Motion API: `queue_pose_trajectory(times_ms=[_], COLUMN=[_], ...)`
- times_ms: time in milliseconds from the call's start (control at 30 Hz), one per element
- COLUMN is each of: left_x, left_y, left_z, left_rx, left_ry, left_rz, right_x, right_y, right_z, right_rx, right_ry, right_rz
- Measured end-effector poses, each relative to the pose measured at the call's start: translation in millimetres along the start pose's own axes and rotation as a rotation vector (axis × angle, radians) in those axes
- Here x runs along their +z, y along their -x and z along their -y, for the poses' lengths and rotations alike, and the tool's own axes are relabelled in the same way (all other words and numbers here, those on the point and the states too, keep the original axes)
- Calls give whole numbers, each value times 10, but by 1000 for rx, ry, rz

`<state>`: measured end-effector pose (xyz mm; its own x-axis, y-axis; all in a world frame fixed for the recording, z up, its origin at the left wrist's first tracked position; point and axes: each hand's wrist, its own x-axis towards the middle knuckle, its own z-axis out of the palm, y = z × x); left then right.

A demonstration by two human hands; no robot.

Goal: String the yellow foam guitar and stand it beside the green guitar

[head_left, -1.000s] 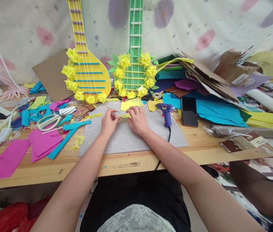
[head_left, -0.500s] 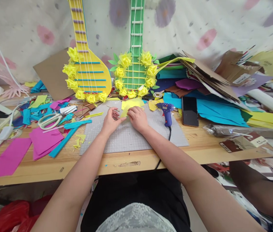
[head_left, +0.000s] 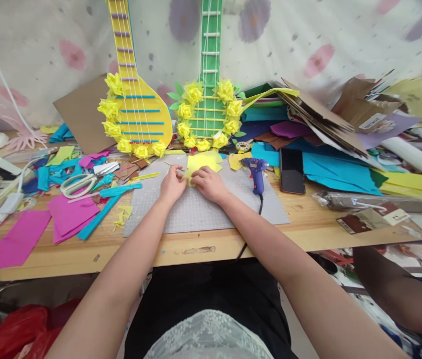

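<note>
Between my hands, above the grey cutting mat, is a thin yellow paper piece. My left hand is closed with curled fingers, its thumb pressed at the paper's left edge. From the other side my right hand grips the same piece, fingers bent over it and the thumb mostly hidden. More yellow sheets lie just behind my fingers. A blue glue gun stands on the mat to the right of my right hand, its cord running off the table's front edge.
Behind the mat stand a yellow paper lute and a green one, both trimmed with yellow flowers. Scissors, magenta sheets and blue scraps lie left. A phone, blue paper and stacked cardboard are right.
Both hands have drawn closer together around the yellow paper. The left fingers, more spread before, are now curled in. The view has shifted very slightly.
</note>
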<state>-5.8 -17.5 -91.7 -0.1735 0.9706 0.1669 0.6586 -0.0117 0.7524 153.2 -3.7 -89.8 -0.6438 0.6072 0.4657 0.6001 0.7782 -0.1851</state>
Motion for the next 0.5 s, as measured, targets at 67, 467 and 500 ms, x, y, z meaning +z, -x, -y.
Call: queue_pose_trajectory(times_ms=[67,467,500], left_x=[-12,-59,-59], left_y=[41,134,136], left_z=[-17,59,62], left_rx=[-4,304,297], left_ry=[-39,-288,-290], left_rz=[3,-14,-11], right_x=[26,65,73], right_y=[9,31,19], right_z=[0,-82,-93], right_rx=[-12,291,317], right_ry=[-56,-281,-298], right_rz=[17,34,48])
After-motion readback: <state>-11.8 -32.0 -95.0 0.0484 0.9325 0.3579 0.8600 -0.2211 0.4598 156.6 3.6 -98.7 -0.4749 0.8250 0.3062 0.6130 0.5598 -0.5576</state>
